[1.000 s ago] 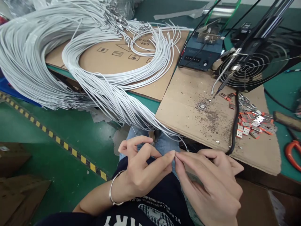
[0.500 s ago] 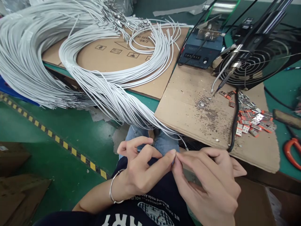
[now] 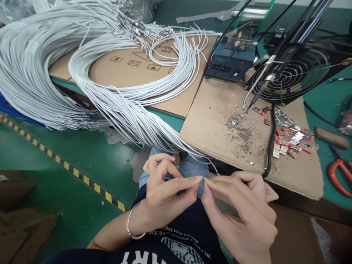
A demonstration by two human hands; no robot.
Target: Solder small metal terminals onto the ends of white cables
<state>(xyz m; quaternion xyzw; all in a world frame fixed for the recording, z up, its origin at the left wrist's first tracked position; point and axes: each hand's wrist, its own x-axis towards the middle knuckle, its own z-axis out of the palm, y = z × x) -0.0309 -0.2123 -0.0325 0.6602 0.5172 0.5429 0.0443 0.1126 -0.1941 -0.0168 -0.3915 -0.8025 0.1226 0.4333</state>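
Observation:
My left hand [image 3: 167,192] and my right hand [image 3: 242,212] meet above my lap, thumb and forefinger of each pinched together with the fingertips touching or nearly so. Whatever lies between the fingertips is too small to make out. Just beyond the hands, a long bundle of white cables [image 3: 137,117] runs off the table edge toward my lap. To the right, small metal connectors with orange parts [image 3: 294,141] lie piled on a cardboard sheet [image 3: 214,121].
A soldering iron [image 3: 257,96] on a stand points down at the cardboard, before a black fan [image 3: 291,77]. The blue station [image 3: 232,64] stands behind. Orange-handled scissors [image 3: 339,176] lie far right; a larger cable coil [image 3: 30,69] is at left.
The fingers of my left hand have shifted, its forefinger now straighter and its thumb lower. Both hands remain together. The view has moved slightly.

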